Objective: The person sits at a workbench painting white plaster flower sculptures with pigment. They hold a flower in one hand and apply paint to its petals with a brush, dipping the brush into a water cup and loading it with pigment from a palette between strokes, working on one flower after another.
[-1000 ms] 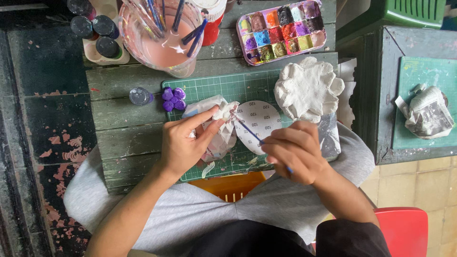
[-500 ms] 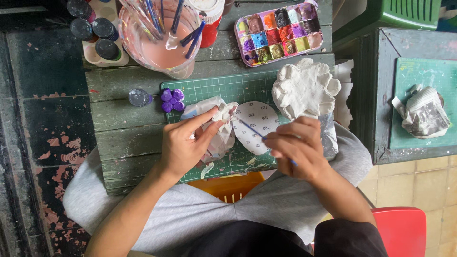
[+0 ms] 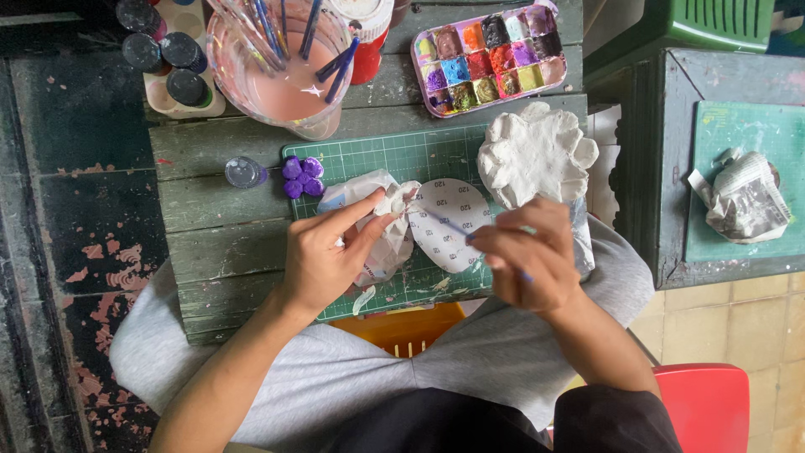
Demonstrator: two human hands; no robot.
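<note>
The left hand (image 3: 323, 260) pinches a crumpled white tissue (image 3: 381, 226), fingers closed on it. The tissue sits on the green mat (image 3: 386, 159) on the worktop (image 3: 210, 243). The right hand (image 3: 532, 260) has its fingers shut around a thin brush (image 3: 444, 222). The brush tip touches the tissue. A white clay flower (image 3: 537, 155) lies just beside the right hand. A paint tray (image 3: 490, 59) sits behind it.
</note>
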